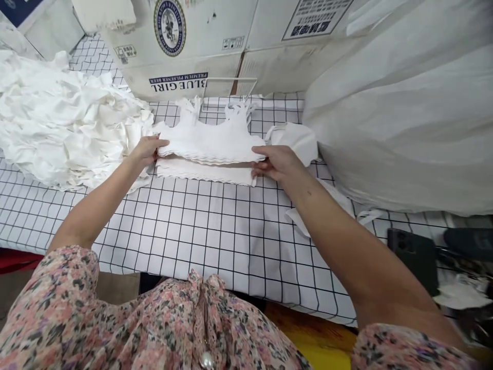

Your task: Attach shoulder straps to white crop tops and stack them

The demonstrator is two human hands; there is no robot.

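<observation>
Now, far left: a loose heap of white cloth (65,121) is spilling over the table (231,241), lying just beside the left hand.

Left hand: the left hand (144,150) is resting at the stack's left edge, with its fingers (156,150) curling in close; whether they are pinching or only pressing, I cannot tell.

Centre: a stack of white scalloped-hem tops (210,141) is sitting on a flatter white layer (204,172), mid-table near the far edge. Its straps are pointing toward a white wire frame (229,87) and a "BLUE GIRL" cardboard box (177,82).

Right hand: the right hand (277,162) is spreading its fingers (262,150) wide across the stack's right edge, with no firm pinch showing.

Far right: a loose white piece (295,141) is lying beside that hand, a great white fabric mass (400,113) is bulging behind it, and a black phone (412,259) is sitting near the table's edge.

Risk: the scalloped layers are looking slippery, so uneven pressure could be sliding them apart.

Count: two hands, one heap, one stack, one wire frame, one phone; the stacked layers are too tight to count.
</observation>
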